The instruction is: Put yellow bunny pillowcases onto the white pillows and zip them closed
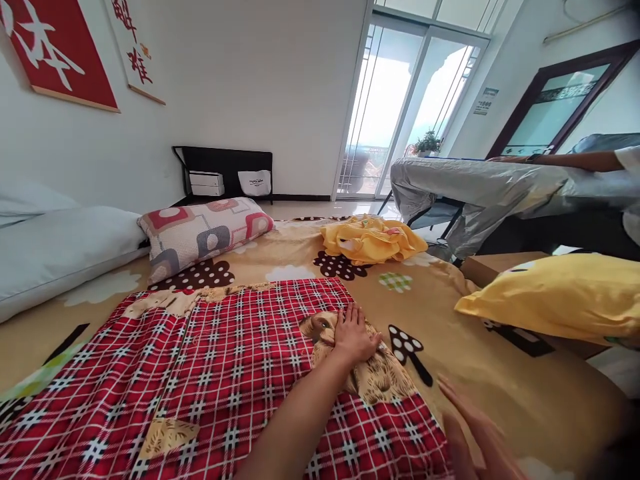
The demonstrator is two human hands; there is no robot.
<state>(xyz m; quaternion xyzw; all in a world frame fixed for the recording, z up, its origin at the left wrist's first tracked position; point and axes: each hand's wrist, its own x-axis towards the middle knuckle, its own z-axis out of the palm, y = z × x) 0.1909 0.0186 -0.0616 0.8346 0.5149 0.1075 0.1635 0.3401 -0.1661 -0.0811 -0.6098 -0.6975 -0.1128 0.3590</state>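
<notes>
A red plaid cloth [210,373] lies spread flat on a bed covered by a tan patterned sheet [450,313]. My left hand [354,333] rests palm down, fingers spread, on the cloth's far right edge, over a brown printed patch. My right hand [475,433] lies flat and open on the tan sheet just beside the cloth's right border, at the bottom of the view. Neither hand holds anything.
A patterned pillow [205,233] and a white pillow [60,247] lie at the bed's left. A crumpled yellow garment [373,240] sits at the far side, a yellow pillow [560,297] at the right. Another person [500,190] in grey trousers sits at the right. A glass door [400,107] is behind.
</notes>
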